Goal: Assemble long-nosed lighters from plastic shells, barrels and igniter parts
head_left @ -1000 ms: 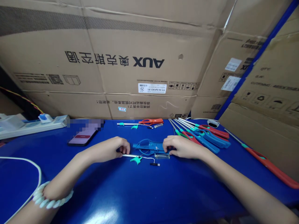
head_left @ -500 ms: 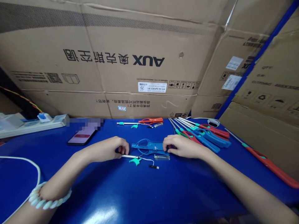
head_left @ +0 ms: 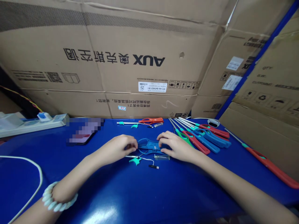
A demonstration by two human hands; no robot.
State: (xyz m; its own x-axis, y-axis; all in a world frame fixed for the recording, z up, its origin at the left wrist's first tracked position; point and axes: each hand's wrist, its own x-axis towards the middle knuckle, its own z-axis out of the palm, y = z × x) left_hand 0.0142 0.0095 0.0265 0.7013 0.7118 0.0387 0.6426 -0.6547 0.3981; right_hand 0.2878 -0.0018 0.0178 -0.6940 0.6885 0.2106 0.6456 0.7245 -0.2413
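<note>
A blue plastic lighter shell [head_left: 148, 147] lies open on the blue table [head_left: 144, 193] between my hands. My left hand [head_left: 121, 147] is curled at its left end, fingertips pinching the shell's edge just above a thin metal tube [head_left: 132, 156]. My right hand [head_left: 174, 144] rests on the shell's right end with fingers bent over it. In front of the shell lie a teal trigger piece [head_left: 135, 161], a thin wire with a small black part [head_left: 154, 167] and a clear fuel tank [head_left: 162, 157].
Several long red and blue lighters [head_left: 203, 137] are heaped at the right, one red lighter [head_left: 268, 163] lying apart. An opened red lighter [head_left: 144, 122] lies behind. A phone [head_left: 81, 133], a power strip [head_left: 32, 124] and a white cable [head_left: 35, 174] are at the left. Cardboard boxes [head_left: 130, 59] wall the back.
Both hands have slid inward along the blue shell, towards each other. The left hand left the metal tube's end and now pinches the shell.
</note>
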